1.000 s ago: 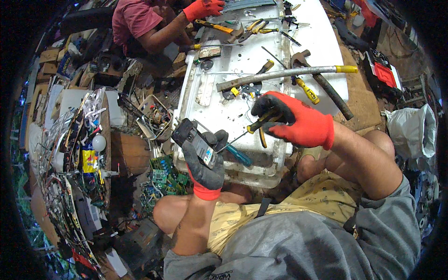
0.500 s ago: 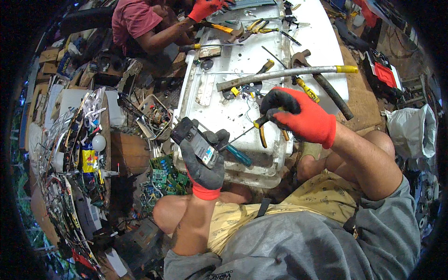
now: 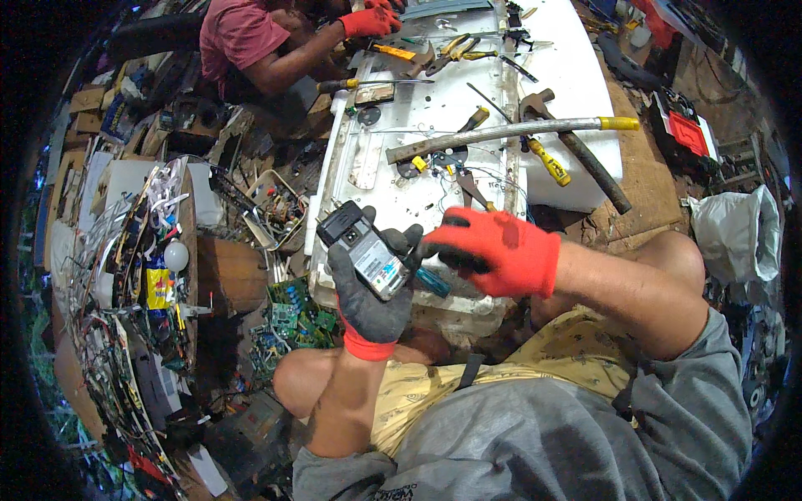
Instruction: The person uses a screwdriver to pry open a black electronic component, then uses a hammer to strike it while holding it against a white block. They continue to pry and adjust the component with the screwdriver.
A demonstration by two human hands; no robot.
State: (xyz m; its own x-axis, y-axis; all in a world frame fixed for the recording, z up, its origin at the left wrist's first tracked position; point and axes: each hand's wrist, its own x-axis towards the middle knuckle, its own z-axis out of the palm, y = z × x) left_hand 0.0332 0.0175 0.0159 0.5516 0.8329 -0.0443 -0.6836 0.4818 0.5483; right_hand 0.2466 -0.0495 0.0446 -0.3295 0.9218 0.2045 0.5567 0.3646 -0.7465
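Observation:
In my gloved left hand lies a small boxy electronic device, with a silver labelled body and a black end that has a socket. The fingers and thumb wrap round its sides. My right hand, in a red and black glove, is closed close beside the left fingertips. Whatever its curled fingers hold is hidden. Below the two hands a teal screwdriver handle shows on the white work surface. Pliers lie just beyond my right hand, their handles partly covered by it.
A metal pipe with a yellow end crosses a hammer. A yellow-handled screwdriver lies near them. Across the table a person in red gloves works. Green circuit boards and a cable-filled heap are at the left.
My right hand has moved left and down to my left fingers. A thin shaft seen between the hands is out of sight. The device is turned more face up. The co-worker's hand has lowered.

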